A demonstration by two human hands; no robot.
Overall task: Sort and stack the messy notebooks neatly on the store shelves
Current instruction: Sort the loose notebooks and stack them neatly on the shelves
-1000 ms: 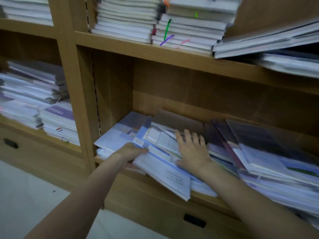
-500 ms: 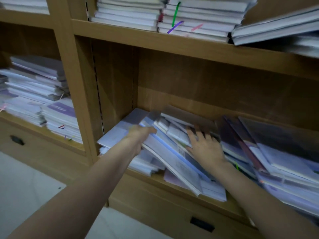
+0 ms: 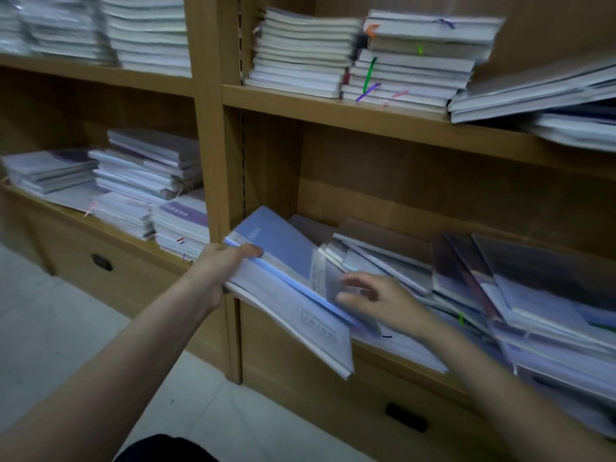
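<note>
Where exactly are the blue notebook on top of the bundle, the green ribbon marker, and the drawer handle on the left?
blue notebook [image 3: 278, 243], head view, middle of its cover.
green ribbon marker [image 3: 369, 75], head view, mid-length of the hanging strip.
left drawer handle [image 3: 101, 262], head view, centre of the dark pull.
</note>
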